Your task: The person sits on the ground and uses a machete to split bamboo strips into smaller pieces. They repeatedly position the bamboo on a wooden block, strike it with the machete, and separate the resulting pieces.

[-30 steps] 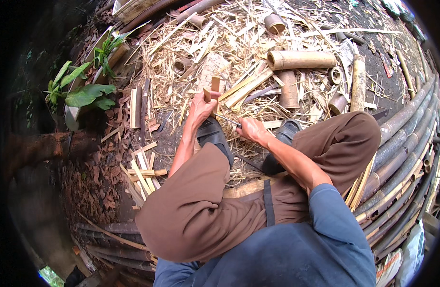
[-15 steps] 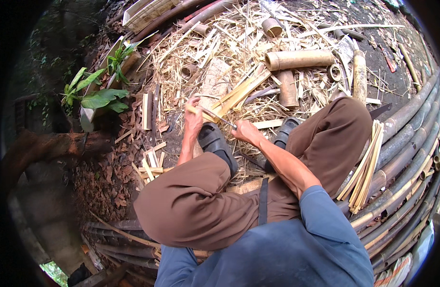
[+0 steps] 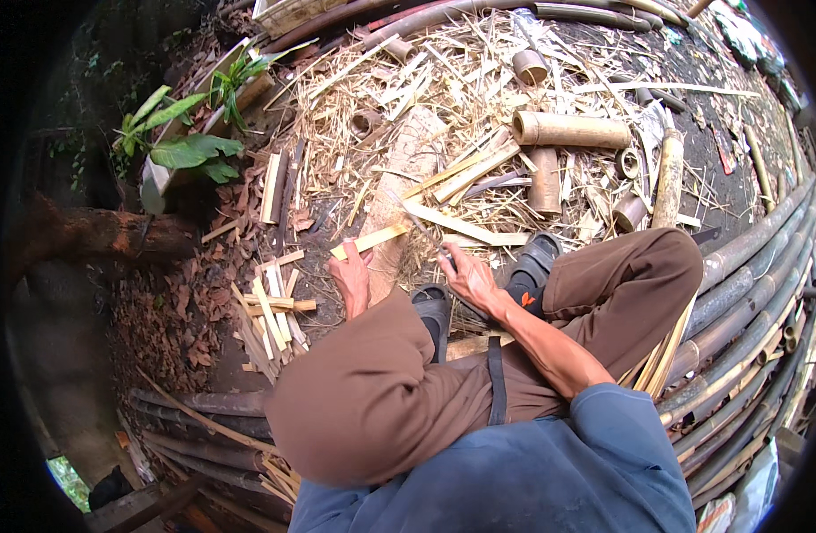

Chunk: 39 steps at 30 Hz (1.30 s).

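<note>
My left hand (image 3: 353,280) is closed on a short, pale bamboo strip (image 3: 372,241), which slants up to the right over a worn wooden plank (image 3: 417,147). My right hand (image 3: 472,279) grips a thin-bladed knife (image 3: 423,226) by its handle. The blade points up and left, close to the strip's far end; whether they touch I cannot tell. Several split bamboo pieces (image 3: 457,222) lie on the litter just beyond the knife. Beside my left knee is a small pile of cut bamboo strips (image 3: 270,306).
Shavings (image 3: 470,89) cover the ground ahead, with a bamboo tube (image 3: 572,131) and other cut sections among them. Long bamboo poles (image 3: 736,324) are stacked along my right side. A green leafy plant (image 3: 190,153) grows at the left. My sandalled feet (image 3: 538,258) flank the work spot.
My left hand has lowered and now holds the bamboo strip out to the right. My right hand has moved slightly down and right, and the knife tilts more upright. The view has shifted slightly.
</note>
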Each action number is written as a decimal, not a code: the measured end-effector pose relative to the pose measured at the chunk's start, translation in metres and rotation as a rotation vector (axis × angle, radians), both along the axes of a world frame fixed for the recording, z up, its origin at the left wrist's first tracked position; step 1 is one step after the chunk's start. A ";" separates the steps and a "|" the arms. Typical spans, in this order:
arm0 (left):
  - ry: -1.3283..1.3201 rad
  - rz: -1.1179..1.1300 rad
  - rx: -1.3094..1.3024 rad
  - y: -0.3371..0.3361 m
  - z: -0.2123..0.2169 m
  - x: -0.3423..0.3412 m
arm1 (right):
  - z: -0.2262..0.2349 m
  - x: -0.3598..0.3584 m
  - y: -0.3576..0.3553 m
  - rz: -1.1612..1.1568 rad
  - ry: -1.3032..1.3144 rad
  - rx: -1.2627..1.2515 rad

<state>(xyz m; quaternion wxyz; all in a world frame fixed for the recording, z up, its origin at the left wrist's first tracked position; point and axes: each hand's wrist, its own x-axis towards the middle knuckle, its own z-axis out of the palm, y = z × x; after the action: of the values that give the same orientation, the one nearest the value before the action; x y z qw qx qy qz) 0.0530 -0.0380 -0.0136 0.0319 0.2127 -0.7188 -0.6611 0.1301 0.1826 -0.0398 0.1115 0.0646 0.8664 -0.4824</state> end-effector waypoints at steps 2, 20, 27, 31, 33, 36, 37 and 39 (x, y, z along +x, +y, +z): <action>0.042 0.017 0.003 0.004 -0.007 0.003 | 0.014 -0.004 -0.014 0.110 -0.097 -0.047; -0.052 -0.057 -0.299 0.013 -0.005 0.000 | 0.007 -0.004 -0.031 0.084 -0.077 -0.019; 0.068 0.012 -0.282 0.012 -0.014 0.000 | -0.027 0.001 -0.017 0.081 -0.142 0.029; -0.022 -0.003 -0.094 0.017 0.005 -0.005 | -0.061 0.014 -0.007 -0.028 -0.121 0.008; 0.191 0.107 -0.226 0.001 0.014 -0.008 | -0.054 0.007 -0.010 0.011 -0.202 0.020; 0.317 -0.110 -0.603 -0.051 0.044 -0.002 | -0.063 0.010 -0.012 -0.022 -0.106 0.008; 0.231 -0.167 -0.710 -0.071 0.050 -0.006 | -0.073 0.012 -0.011 -0.042 -0.099 -0.009; -0.045 -0.172 -0.732 -0.097 0.081 -0.008 | -0.068 0.009 -0.014 -0.075 -0.152 -0.061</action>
<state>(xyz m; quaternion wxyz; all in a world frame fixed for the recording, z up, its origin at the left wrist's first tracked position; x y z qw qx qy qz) 0.0448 -0.1349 0.0679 0.0347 0.1404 -0.9233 -0.3558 0.1389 0.1681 -0.1081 0.1608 0.1300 0.8373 -0.5062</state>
